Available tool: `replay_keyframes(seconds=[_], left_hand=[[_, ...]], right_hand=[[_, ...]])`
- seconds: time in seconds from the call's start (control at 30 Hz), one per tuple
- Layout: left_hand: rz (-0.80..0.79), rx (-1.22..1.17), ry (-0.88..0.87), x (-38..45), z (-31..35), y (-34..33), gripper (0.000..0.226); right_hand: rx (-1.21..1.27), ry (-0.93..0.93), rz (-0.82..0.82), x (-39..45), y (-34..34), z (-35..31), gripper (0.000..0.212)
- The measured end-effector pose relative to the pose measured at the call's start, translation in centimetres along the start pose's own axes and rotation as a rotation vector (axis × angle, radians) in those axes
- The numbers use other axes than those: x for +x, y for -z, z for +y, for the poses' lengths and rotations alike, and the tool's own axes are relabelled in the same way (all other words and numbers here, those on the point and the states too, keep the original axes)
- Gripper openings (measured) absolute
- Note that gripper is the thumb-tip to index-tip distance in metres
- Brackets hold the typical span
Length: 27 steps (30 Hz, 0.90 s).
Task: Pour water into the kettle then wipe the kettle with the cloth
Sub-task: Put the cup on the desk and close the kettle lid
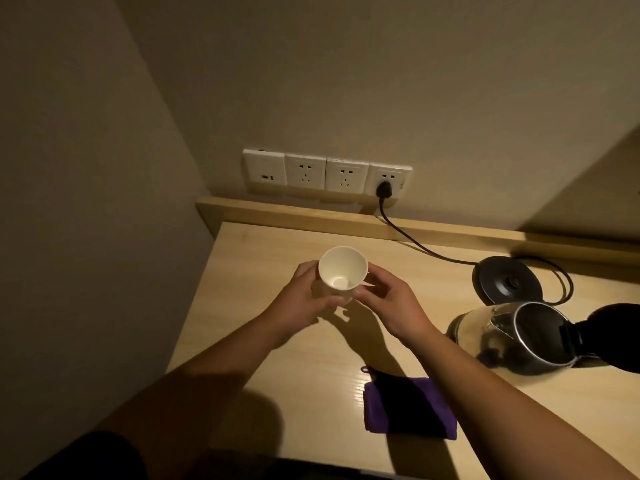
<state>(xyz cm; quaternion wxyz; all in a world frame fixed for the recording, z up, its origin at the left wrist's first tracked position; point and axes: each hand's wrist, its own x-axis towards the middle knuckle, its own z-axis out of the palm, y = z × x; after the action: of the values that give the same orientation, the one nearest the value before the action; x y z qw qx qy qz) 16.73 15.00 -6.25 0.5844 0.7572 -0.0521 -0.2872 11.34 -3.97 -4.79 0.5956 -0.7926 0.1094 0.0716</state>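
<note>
The white paper cup [343, 271] is held just above the desk [263, 341], toward its rear left corner, tipped so that its mouth faces the camera; whether it holds water cannot be told, though the bottom looks pale and bare. The left hand [301, 299] wraps the cup's side with fingers curled round it, and the right hand [388, 303] pinches the other side near the base with thumb and fingertips, a two-handed hold that probably steadies a thin, easily squashed wall. The kettle [519, 336] stands off its base near the right edge of the desk, well apart from the cup, its lid [613, 336] swung open so the mouth is ready to take a pour. The black power base [507, 280] sits behind it toward the rear edge, its cord running to the wall sockets [327, 173]. The purple cloth [408, 407] lies folded near the front edge, in easy reach for wiping later.
</note>
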Motion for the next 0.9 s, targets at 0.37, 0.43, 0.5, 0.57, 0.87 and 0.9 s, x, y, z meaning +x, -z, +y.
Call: replay_keyframes(seconds=[0.37, 0.43, 0.5, 0.57, 0.87, 0.9], left_hand=[[-0.027, 0.200, -0.125, 10.3, -2.2, 3.5, 0.070], [-0.011, 0.235, -0.134, 12.0, -2.4, 3.5, 0.071], [0.001, 0.271, -0.142, 13.4, -2.7, 3.4, 0.070], [-0.001, 0.274, -0.149, 14.3, -3.1, 3.3, 0.071], [-0.023, 0.268, -0.178, 15.4, -3.6, 3.3, 0.074], [-0.028, 0.274, -0.181, 15.4, -3.6, 3.3, 0.073]], right_hand=[[-0.050, -0.057, 0.086, 9.0, -2.3, 1.4, 0.064], [-0.037, -0.059, 0.096, 10.3, -2.4, 1.7, 0.063], [0.014, -0.073, 0.102, 11.2, -2.4, 2.0, 0.062], [0.069, -0.076, 0.111, 11.8, -2.5, 2.4, 0.061], [-0.004, -0.068, 0.102, 13.4, -2.1, 4.2, 0.064], [-0.009, -0.069, 0.100, 13.4, -2.1, 4.3, 0.065]])
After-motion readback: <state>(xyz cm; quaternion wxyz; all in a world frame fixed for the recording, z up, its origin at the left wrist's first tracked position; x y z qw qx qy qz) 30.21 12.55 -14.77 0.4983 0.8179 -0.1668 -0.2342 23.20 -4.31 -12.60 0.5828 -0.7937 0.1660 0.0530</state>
